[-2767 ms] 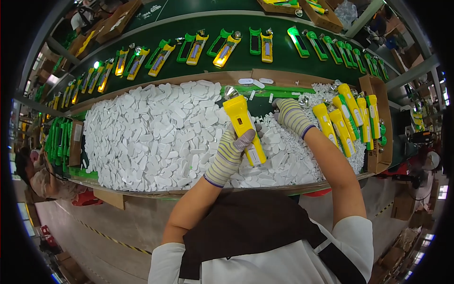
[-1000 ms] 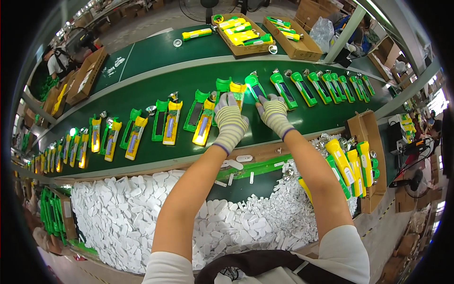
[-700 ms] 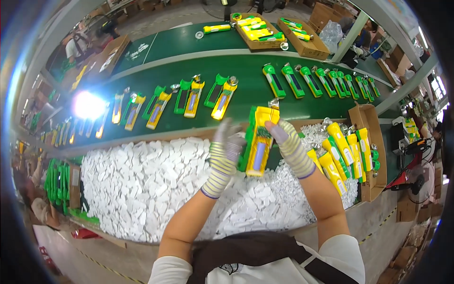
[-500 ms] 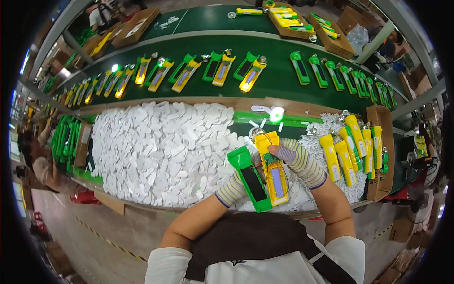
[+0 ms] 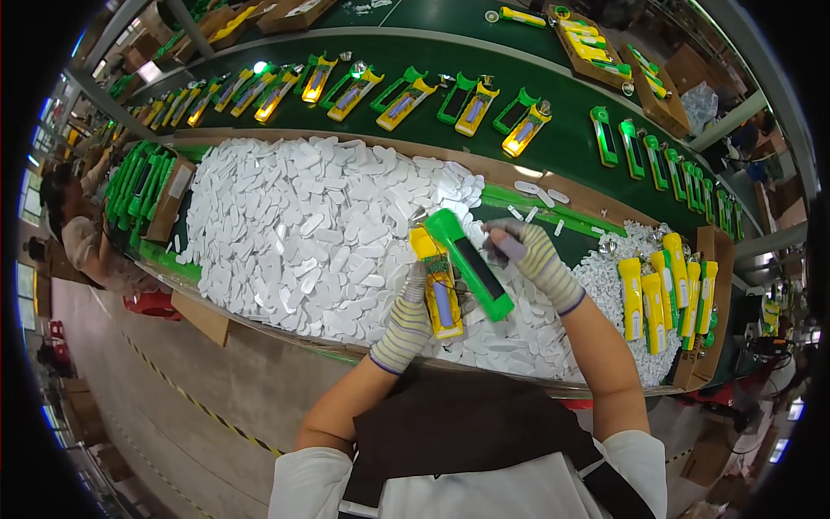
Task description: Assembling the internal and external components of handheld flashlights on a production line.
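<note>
My left hand (image 5: 413, 303) is closed around the edge of a yellow flashlight half (image 5: 443, 313), its fingers partly hidden. Inside that half are a green circuit board and a pale purple battery. A green flashlight half (image 5: 475, 268) with a long dark panel lies tilted over its right side, covering part of it; what supports it is hidden. Just right of the green half, my right hand (image 5: 532, 251) has its fingers bent and drawn together; anything small between them cannot be made out. Both hands wear striped fingerless gloves.
Under my hands spreads a heap of white oval plastic pieces (image 5: 285, 233). Yellow flashlights (image 5: 632, 298) lie at the right beside a cardboard box wall (image 5: 713, 251). Green casings (image 5: 138, 186) fill a box at the left. Opened flashlights (image 5: 402, 104) line the green conveyor (image 5: 450, 65). Another person (image 5: 82, 229) sits far left.
The green half has swung from the left of the yellow half over to its right. My right hand has left the yellow half, while my left hand now grips its edge. The view has shifted.
</note>
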Available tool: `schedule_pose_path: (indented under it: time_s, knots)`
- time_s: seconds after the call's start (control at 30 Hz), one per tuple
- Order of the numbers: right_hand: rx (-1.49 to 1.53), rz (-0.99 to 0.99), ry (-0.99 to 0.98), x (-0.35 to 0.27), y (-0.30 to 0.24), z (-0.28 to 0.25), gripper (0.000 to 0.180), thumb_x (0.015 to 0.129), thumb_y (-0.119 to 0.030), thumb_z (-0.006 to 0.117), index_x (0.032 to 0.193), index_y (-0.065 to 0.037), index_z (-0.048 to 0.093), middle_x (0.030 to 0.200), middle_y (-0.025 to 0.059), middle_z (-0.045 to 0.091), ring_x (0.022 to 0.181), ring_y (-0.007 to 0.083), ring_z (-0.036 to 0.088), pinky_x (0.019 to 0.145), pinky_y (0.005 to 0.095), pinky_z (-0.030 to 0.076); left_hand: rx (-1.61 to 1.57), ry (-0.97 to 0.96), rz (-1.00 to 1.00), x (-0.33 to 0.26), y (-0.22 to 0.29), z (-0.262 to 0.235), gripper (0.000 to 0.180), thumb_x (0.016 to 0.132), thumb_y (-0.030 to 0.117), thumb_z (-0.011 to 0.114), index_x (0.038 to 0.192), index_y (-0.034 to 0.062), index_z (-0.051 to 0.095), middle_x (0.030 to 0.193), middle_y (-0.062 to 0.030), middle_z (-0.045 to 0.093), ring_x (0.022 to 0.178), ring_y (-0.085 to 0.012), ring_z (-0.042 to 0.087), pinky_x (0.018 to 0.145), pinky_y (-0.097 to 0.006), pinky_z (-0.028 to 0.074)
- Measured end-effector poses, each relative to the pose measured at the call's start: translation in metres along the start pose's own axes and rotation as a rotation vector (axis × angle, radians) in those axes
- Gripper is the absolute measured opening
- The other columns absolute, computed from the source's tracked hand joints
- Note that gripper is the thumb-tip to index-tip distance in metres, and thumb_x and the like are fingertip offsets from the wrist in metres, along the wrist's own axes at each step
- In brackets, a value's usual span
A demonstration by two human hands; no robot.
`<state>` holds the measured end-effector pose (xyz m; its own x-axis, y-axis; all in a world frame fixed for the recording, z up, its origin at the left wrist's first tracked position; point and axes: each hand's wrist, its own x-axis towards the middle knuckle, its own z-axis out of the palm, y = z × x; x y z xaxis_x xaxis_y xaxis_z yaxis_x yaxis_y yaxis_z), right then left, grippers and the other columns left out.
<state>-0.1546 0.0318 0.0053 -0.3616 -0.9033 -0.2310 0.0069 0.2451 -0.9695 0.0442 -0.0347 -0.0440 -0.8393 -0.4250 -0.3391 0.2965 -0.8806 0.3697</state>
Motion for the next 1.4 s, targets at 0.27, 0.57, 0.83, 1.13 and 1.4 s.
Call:
schedule_pose_path:
  time_s: [0.27, 0.57, 0.83, 1.13, 1.4]
  knots:
    - [-1.166, -0.300, 0.066, 0.100, 0.022, 0.022, 0.026, 0.080, -0.025, 0.059, 0.099, -0.009, 0.065, 0.087, 0.0161, 0.065, 0.082, 0.0337, 0.060, 0.074, 0.0421, 0.046, 0.187, 0.026, 0.019, 0.001, 0.027, 0.019, 0.058, 0.074, 0.055, 0.066, 0.111, 0.0117, 0.053, 0.091, -0.0041, 0.060, 0.072, -0.0172, 0.061, 0.066, -0.031, 0.054]
    - [-0.856, -1.036, 0.021, -0.024, -0.071, 0.018, 0.021, 0.065, -0.008, 0.071, 0.083, -0.015, 0.066, 0.079, 0.0014, 0.061, 0.073, 0.0205, 0.058, 0.062, 0.0311, 0.046, 0.497, -0.059, 0.170, -0.001, 0.011, 0.042, 0.051, 0.085, 0.024, 0.065, 0.128, 0.0078, 0.043, 0.090, -0.0024, 0.058, 0.071, -0.0086, 0.057, 0.061, -0.022, 0.049]
    - [-0.882, -0.609, -0.023, -0.073, -0.066, 0.027, 0.029, 0.076, -0.024, 0.070, 0.097, -0.004, 0.064, 0.079, 0.0088, 0.062, 0.068, 0.0233, 0.060, 0.061, 0.0328, 0.047, 0.471, -0.244, 0.392, 0.012, -0.025, 0.039, 0.075, 0.079, 0.017, 0.070, 0.139, 0.0002, 0.027, 0.117, -0.0108, 0.054, 0.102, -0.0164, 0.055, 0.086, -0.024, 0.046]
    - [-0.364, -0.257, 0.188, -0.070, -0.057, 0.019, 0.030, 0.081, -0.029, 0.068, 0.079, 0.000, 0.063, 0.063, 0.0046, 0.060, 0.057, 0.0065, 0.055, 0.053, 0.0221, 0.044, 1.216, -0.082, 0.546, 0.002, -0.008, 0.064, 0.069, 0.077, 0.024, 0.066, 0.132, -0.0051, 0.036, 0.105, -0.0220, 0.059, 0.094, -0.0322, 0.059, 0.078, -0.034, 0.048]
    - [-0.453, -0.130, 0.044, -0.062, -0.056, 0.021, 0.032, 0.081, -0.031, 0.067, 0.075, 0.000, 0.063, 0.056, 0.0039, 0.056, 0.051, 0.0077, 0.051, 0.049, 0.0236, 0.042, 1.493, -0.025, 0.620, -0.001, 0.002, 0.071, 0.071, 0.074, 0.017, 0.068, 0.135, -0.0008, 0.035, 0.111, -0.0192, 0.058, 0.096, -0.0291, 0.060, 0.083, -0.033, 0.047]
